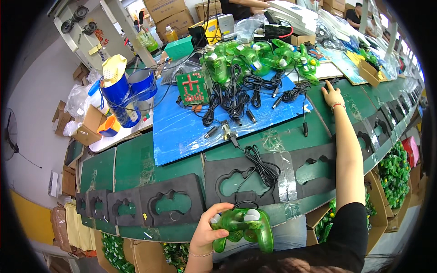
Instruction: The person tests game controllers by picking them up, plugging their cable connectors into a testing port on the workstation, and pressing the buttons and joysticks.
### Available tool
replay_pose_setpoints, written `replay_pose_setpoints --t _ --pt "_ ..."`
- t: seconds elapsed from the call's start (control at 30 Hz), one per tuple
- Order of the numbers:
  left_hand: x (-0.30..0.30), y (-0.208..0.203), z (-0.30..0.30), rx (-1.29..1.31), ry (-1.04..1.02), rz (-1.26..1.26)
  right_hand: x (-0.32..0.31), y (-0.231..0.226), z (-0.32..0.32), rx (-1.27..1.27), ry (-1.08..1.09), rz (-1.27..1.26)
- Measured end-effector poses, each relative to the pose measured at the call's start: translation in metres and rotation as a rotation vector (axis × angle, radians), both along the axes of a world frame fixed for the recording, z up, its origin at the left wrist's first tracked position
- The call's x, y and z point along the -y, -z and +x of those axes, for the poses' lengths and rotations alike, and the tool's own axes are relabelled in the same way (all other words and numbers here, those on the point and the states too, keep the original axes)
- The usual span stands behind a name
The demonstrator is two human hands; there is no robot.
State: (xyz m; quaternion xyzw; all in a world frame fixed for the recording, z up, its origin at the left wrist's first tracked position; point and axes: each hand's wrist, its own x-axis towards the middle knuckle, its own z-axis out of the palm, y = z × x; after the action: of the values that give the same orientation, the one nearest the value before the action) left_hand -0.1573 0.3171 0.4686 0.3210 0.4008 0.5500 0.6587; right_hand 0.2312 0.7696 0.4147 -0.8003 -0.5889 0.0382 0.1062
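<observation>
Near the front edge, my left hand (207, 232) grips a translucent green game controller (250, 224) with its white parts facing up. A black cable (264, 168) runs from it, bundled over the black foam cutout, to a connector (229, 133) at the blue board's front edge. My right arm is stretched far to the right. There my right hand (333, 96) hovers over or touches the green table, fingers apart, close to a small dark item (333, 81). Whether its fingertips touch that item I cannot tell. Several green controllers (248, 59) with bundled black cables lie piled on the blue board.
Black foam cutouts (144, 200) line the front of the green table (132, 157). On the blue board (175, 141) stands a green circuit panel with red lights (193, 88). Blue bins (119, 100) are at left. Boxes of green parts (393, 177) sit below the table.
</observation>
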Motion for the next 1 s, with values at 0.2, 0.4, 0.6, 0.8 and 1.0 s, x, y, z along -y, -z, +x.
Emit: replay_pose_setpoints --t 0.2,0.4,0.6,0.8,1.0 --pt "-0.006 0.002 0.003 0.027 0.033 -0.018 -0.006 0.013 0.021 0.006 -0.103 0.256" --pt "-0.009 -0.001 0.007 0.047 0.057 -0.004 -0.024 0.011 0.035 -0.705 0.047 0.734" --pt "-0.01 0.003 0.006 0.002 0.059 0.0 -0.002 -0.054 -0.063 -0.671 -0.311 1.147" --pt "-0.011 0.002 0.013 -0.078 0.074 0.082 0.043 -0.103 -0.147 -0.223 -0.762 0.651" --pt "-0.004 0.003 0.017 -0.149 0.01 0.138 0.229 -0.135 -0.187 -0.569 -1.258 0.239"
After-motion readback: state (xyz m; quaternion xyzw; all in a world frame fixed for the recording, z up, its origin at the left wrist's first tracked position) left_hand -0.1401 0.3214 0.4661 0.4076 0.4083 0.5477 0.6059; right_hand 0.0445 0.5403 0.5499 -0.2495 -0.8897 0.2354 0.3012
